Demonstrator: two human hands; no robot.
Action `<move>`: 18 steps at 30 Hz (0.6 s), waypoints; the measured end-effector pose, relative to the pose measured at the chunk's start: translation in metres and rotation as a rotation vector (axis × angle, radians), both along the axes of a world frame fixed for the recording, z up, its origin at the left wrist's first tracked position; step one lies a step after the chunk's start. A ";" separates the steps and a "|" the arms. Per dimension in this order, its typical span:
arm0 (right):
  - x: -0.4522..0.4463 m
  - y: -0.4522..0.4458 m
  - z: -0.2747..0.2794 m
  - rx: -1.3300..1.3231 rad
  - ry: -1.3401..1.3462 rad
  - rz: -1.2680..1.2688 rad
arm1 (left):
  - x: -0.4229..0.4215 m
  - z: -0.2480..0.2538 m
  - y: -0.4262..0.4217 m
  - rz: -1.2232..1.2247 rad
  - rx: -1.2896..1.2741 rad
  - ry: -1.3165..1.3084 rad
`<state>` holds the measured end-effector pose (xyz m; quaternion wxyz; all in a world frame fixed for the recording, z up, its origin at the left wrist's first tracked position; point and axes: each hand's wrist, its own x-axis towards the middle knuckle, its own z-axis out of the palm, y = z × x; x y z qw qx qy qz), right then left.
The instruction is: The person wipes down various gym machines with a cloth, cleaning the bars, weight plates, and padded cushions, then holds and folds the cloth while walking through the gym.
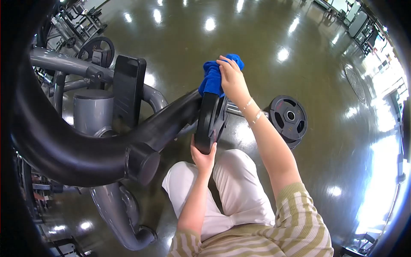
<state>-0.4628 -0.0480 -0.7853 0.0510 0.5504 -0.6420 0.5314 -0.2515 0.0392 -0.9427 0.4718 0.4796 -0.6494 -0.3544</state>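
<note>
A black weight plate (207,118) stands on edge, mounted on a metal bar (234,109) of the machine. My left hand (203,157) grips its near lower rim, thumb on one side and fingers on the other. Over the plate's far top edge lies a bunched blue cloth (211,79). With fingers bent over it, my right hand (232,81) holds the cloth against the rim; part of the cloth sticks out beyond the fingertips. The underside of the plate is hidden from me.
To the left, a thick black curved machine arm (81,159) reaches toward the plate. Behind it are grey frame tubes (70,64) and a black pad (129,91). Another weight plate (289,116) is at the right. Glossy floor (252,38) stretches beyond, with more gym machines (361,25).
</note>
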 end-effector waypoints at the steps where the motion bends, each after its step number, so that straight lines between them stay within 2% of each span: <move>1: 0.000 0.013 0.005 -0.027 -0.064 0.055 | 0.002 -0.006 0.000 0.006 -0.002 -0.033; 2: -0.004 0.023 0.006 -0.069 -0.125 0.096 | 0.000 -0.006 0.001 0.007 -0.002 -0.026; 4: -0.011 0.054 0.018 -0.033 -0.458 -0.014 | -0.002 -0.002 0.002 0.007 0.009 -0.011; 6: -0.021 0.078 0.023 -0.229 -0.502 -0.064 | -0.005 0.006 0.006 -0.026 0.079 0.012; 8: -0.023 0.092 0.028 -0.274 -0.468 -0.108 | -0.009 0.025 0.009 0.053 -0.033 -0.014; 10: -0.031 0.088 0.001 -0.164 -0.385 -0.097 | -0.012 0.050 0.019 0.071 -0.072 -0.097; 11: -0.034 0.080 -0.024 -0.078 -0.376 -0.088 | -0.013 0.059 0.022 0.026 -0.283 -0.134; 12: -0.030 0.076 -0.044 0.077 -0.293 -0.118 | -0.015 0.065 0.027 -0.019 -0.490 -0.171; 13: -0.024 0.071 -0.070 0.382 -0.317 -0.176 | -0.020 0.068 0.030 -0.117 -0.527 -0.168; 14: -0.032 0.061 -0.133 0.614 0.195 -0.154 | -0.028 0.069 0.034 -0.176 -0.514 -0.098; 15: -0.018 0.064 -0.136 0.357 0.438 -0.317 | -0.037 0.067 0.037 -0.225 -0.507 -0.155; 18: -0.030 0.067 -0.132 0.563 0.415 -0.247 | -0.051 0.057 0.043 -0.290 -0.510 -0.272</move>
